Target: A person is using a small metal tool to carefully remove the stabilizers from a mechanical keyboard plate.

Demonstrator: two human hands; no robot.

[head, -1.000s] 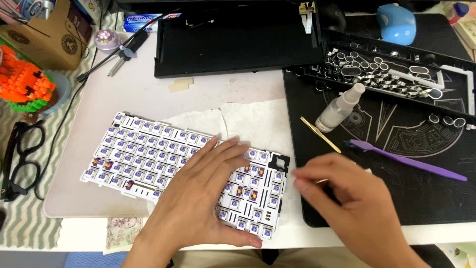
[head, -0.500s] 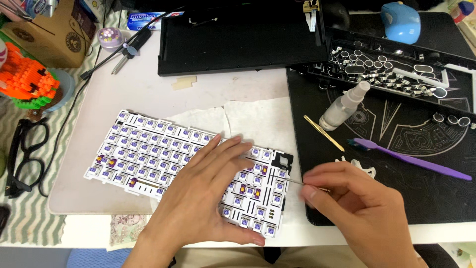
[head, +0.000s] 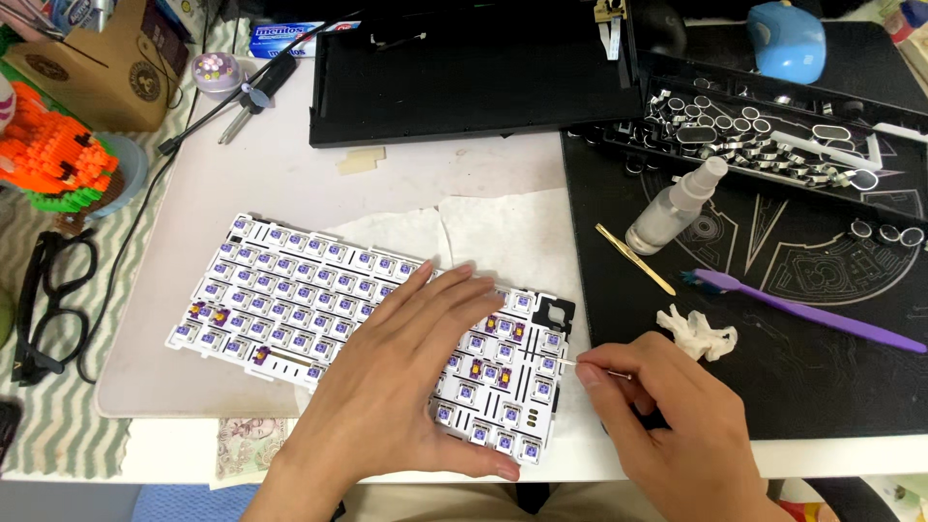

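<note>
A white keyboard plate (head: 290, 300) full of bare purple-stemmed switches lies tilted on white tissue paper. My left hand (head: 406, 377) rests flat on its right half, fingers spread, pressing it down. My right hand (head: 667, 425) pinches a thin white cotton swab (head: 592, 365), whose tip touches the plate's right edge near a square cut-out (head: 556, 311).
On the black mat (head: 831, 387) to the right lie a crumpled tissue (head: 698, 333), a purple toothbrush (head: 802, 311), a small spray bottle (head: 672, 205), gold tweezers (head: 633, 257) and a tray of keycaps (head: 764, 135). A black keyboard case (head: 464, 72) sits behind. Glasses (head: 48, 300) and an orange block figure (head: 48, 159) lie left.
My right hand has shifted slightly and now holds the swab tip against the plate's right edge. My left hand stays flat on the plate.
</note>
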